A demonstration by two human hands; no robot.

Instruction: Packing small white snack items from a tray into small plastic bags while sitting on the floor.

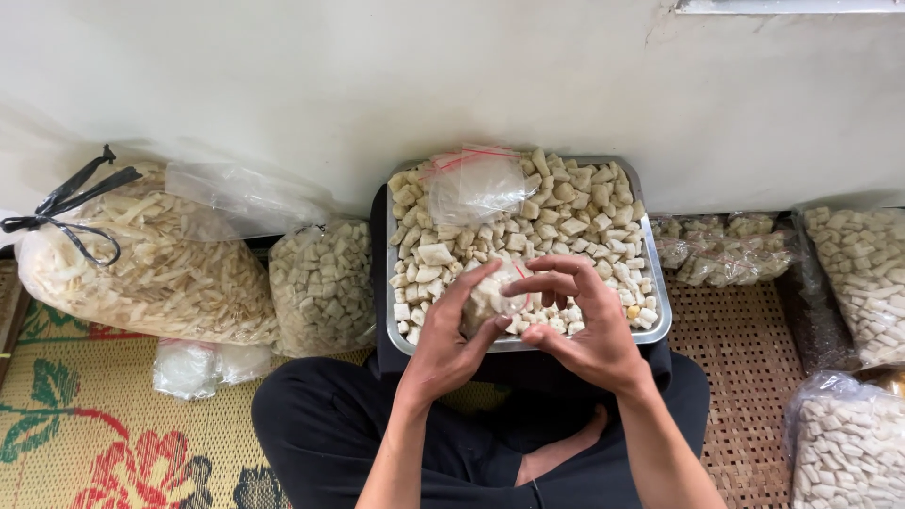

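So the person's sitting cross-legged in black trousers [320,424], 1 bare foot [556,457] poking out right under the hands. 2 hands, close together: the left hand [452,344] and the right hand [589,330] are both wrapped around 1 small clear bag [490,297] stuffed with pale cube snacks, fingers curled on it from both sides. The bag sits just over the near edge of 1 metal tray [660,325] on the lap, heaped with way too many of the same cubes to count.

Just beyond the hands, on top of the heap, lies 1 bunch of empty zip bags [471,184] with red strips.

Left of the hands: 1 small whitish bag [193,366] on the floor, then 1 clear bag of cubes [320,283], then 1 big bag of pale stick snacks [141,259] tied with a black strip. Right of the hands: a cluster of small filled packets [721,250] (can't count them), plus 2 big bags of white cubes [863,278], the other [844,443] nearer.

Floor is a woven mat [735,377], with a red and green flowered one [85,424] on the left. Farthest back, a plain white wall [377,75].
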